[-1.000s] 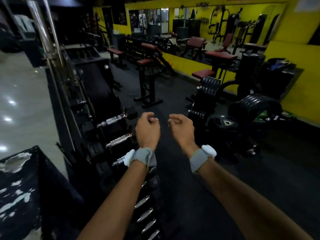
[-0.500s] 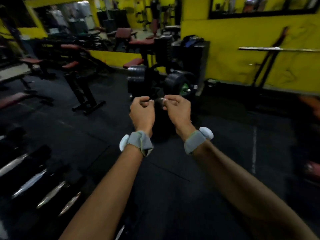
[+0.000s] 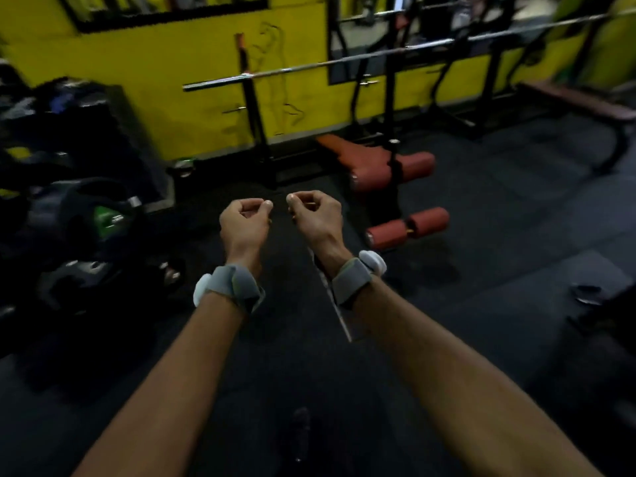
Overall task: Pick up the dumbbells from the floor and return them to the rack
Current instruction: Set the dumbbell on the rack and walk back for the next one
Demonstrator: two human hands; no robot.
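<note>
Reaching forward at chest height, left hand (image 3: 245, 222) and right hand (image 3: 316, 216) are curled into loose fists, holding nothing. Beyond lie dark floor (image 3: 499, 235), an orange bench (image 3: 375, 163) and a barbell (image 3: 309, 65). No dumbbell shows clearly; the search step seems underway, finding one next.

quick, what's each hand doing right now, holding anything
left hand: fingers curled into a loose fist, holding nothing.
right hand: fingers curled the same way, holding nothing.
</note>
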